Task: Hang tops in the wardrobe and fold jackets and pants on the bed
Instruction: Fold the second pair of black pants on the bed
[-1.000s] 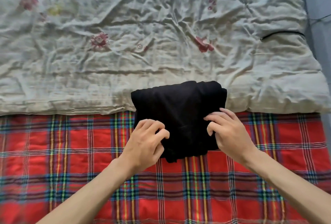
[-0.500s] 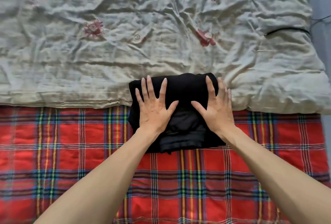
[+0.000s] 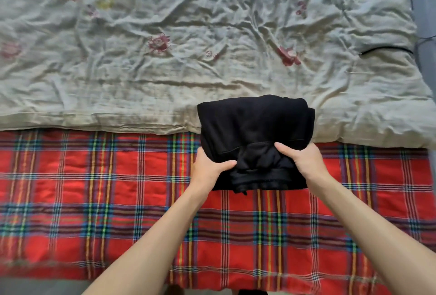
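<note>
Clamping left hand point(image 3: 207, 169) and right hand point(image 3: 304, 160) on near corners of folded black garment point(image 3: 254, 127), thumbs on top, each grip tight on cloth. Best lifted level, both sides together, supporting loose near hem against unfolding. Lying half on red plaid blanket point(image 3: 118, 188), half on pale flowered quilt point(image 3: 165, 47) beyond.

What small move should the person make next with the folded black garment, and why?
Probably lift it clear of the bed and set it aside. The black garment is already a compact fold, and the left grip and right grip each hold a near side, thumbs on top.
</note>
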{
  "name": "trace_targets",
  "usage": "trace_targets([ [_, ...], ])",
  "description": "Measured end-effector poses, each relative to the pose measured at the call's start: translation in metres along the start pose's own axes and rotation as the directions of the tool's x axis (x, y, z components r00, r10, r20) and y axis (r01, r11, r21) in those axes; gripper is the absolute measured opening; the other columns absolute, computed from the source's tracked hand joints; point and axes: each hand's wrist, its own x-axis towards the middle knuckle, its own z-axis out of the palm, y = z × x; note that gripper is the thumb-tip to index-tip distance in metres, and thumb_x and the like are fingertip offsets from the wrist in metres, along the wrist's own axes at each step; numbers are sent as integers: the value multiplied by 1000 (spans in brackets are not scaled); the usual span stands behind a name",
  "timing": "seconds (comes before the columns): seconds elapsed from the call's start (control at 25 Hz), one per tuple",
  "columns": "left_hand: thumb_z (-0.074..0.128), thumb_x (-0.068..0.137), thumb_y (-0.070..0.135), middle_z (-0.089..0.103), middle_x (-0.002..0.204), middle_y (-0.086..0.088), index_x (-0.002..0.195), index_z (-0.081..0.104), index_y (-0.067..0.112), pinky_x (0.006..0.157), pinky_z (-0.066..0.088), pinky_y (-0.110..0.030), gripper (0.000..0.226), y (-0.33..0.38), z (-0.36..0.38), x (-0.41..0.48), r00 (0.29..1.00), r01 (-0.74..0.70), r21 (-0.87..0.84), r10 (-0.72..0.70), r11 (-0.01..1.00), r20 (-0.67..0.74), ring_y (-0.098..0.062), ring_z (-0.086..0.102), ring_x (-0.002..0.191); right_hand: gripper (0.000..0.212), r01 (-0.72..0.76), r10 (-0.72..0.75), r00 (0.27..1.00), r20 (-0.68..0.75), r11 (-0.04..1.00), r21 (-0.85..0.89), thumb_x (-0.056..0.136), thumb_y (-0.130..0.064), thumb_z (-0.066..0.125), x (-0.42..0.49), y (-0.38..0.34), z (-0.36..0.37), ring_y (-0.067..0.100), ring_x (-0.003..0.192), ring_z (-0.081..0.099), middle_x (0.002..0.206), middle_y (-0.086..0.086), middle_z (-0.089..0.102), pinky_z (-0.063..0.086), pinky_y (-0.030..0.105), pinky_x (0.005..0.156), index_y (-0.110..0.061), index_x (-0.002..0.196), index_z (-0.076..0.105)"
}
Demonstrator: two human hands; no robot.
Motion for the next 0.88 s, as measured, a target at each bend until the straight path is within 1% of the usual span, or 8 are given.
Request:
trace_targets([
  [0.2,82,70,-4,69,118,4,119,57,19,99,50,-29,59,25,-107,-38,954,-281,-59,285,958,96,-13,65,114,45,103,-118,991,57,972,209,78,-13,82,-101,-10,57,5,100,70,111,-9,74,54,24,85,-21,119,64],
  [0.4,84,60,27,70,119,14,122,61,36,102,46,-39,66,24,-276,-57,923,-385,388,344,837,174,-11,64,114,34,-15,-63,929,364,978,208,85,-13,76,-215,23,174,6,104,68,111,-9,74,52,19,82,-17,117,66],
  [0.48,83,69,24,67,126,4,131,57,29,101,45,-38,68,2,-296,-45,945,-307,615,311,726,104,-19,61,118,35,-135,80,902,424,986,101,86,-26,75,-232,47,207,9,106,68,112,-7,73,52,24,87,-20,118,62],
  [0.56,81,76,25,57,138,-8,141,47,19,104,41,-40,73,-31,-299,-38,966,-153,706,255,691,-40,-28,53,126,44,-252,253,905,341,967,-48,87,-35,74,-230,66,218,19,105,67,109,0,67,52,35,92,-16,119,52],
  [0.64,80,78,29,49,140,-11,141,43,15,108,37,-43,75,-68,-298,-50,935,-11,496,185,868,-302,-31,45,129,46,-182,205,972,113,965,-192,85,-37,75,-214,61,209,24,107,60,112,5,58,49,40,93,-16,117,48],
  [0.72,81,78,33,40,145,-11,144,35,13,108,36,-42,83,-106,-279,-79,821,136,-86,-160,987,-548,-29,41,133,42,52,-35,998,56,939,-341,84,-36,75,-188,25,197,22,108,56,116,5,52,45,35,90,-18,113,51],
  [0.8,90,64,45,37,150,-10,149,27,12,108,37,-43,111,-134,-238,-109,724,306,-617,-599,724,-343,-30,42,134,44,302,-239,952,189,832,-466,84,-37,75,-153,-24,205,18,109,53,118,4,51,40,30,92,-18,118,55],
  [0.88,96,36,56,48,147,-9,148,36,14,111,39,-47,134,-146,-197,-128,728,410,-838,-682,360,63,-31,50,129,54,515,-356,855,376,670,-535,81,-41,77,-116,-71,241,19,114,51,125,6,52,39,28,95,-17,125,56],
])
